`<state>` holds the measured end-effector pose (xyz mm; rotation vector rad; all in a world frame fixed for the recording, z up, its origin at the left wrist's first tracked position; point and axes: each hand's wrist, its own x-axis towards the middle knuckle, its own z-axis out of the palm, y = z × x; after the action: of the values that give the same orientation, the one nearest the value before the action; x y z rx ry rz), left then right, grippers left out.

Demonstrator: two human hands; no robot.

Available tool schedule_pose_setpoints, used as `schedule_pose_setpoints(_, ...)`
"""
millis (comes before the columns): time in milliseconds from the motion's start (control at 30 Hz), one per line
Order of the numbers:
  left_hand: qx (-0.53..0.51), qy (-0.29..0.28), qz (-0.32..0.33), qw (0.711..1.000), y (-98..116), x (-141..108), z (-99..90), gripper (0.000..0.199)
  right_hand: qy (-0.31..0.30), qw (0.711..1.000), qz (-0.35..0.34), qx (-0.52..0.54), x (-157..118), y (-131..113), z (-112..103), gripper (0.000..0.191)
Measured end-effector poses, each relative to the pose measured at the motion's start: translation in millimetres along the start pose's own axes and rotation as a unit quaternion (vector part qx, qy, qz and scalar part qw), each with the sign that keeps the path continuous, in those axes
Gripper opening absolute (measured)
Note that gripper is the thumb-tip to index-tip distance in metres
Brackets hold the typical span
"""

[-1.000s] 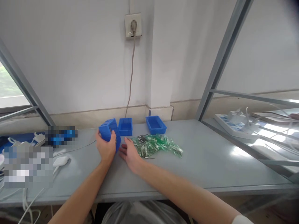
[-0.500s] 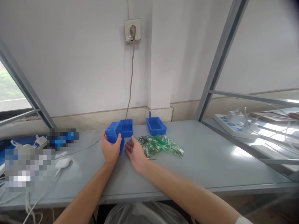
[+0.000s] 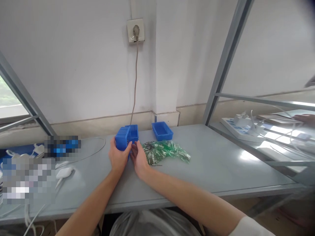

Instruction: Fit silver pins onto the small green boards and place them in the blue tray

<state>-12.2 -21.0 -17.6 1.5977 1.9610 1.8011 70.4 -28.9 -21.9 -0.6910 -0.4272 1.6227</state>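
My left hand (image 3: 118, 156) is wrapped round a blue plastic bin (image 3: 122, 137), which is tipped on its side with its mouth facing right. Close against that mouth is my right hand (image 3: 140, 160), cupped, with its thumb up and fingers apart; its palm and fingertips are partly hidden. To the right of my right hand lies a pile of small metal pins (image 3: 152, 154) on and around green clear plastic bags (image 3: 169, 149). Whether anything is inside the tilted bin cannot be seen.
Behind the held bin stands a second blue bin (image 3: 134, 132), with another blue tray (image 3: 162, 131) further right. Cables and a white adapter (image 3: 64, 172) lie on the grey table's left. A metal frame post (image 3: 222, 72) rises at right; another person's hand (image 3: 305, 118) shows beyond.
My right hand has moved up against the mouth of the tilted bin, which has turned slightly towards it. The whole view has shifted a little.
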Motion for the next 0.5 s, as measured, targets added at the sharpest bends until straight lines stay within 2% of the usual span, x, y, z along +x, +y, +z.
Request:
schedule_pose_setpoints(167, 0.010, 0.001, 0.009, 1.000, -0.4, -1.5, 1.7, 0.069, -0.035, 0.999, 0.021, 0.012, 0.5, -1.4, 1.9, 0.033)
schedule_pose_setpoints(367, -0.007, 0.005, 0.007, 1.000, -4.0, -0.3, 2.5, 0.072, -0.026, 0.999, 0.039, 0.014, 1.7, -4.8, 2.0, 0.033)
schedule_pose_setpoints(500, 0.012, 0.013, 0.015, 1.000, -2.8, 0.0, 2.2, 0.070, -0.027, 0.999, 0.017, -0.004, -1.3, -5.8, 2.4, 0.033)
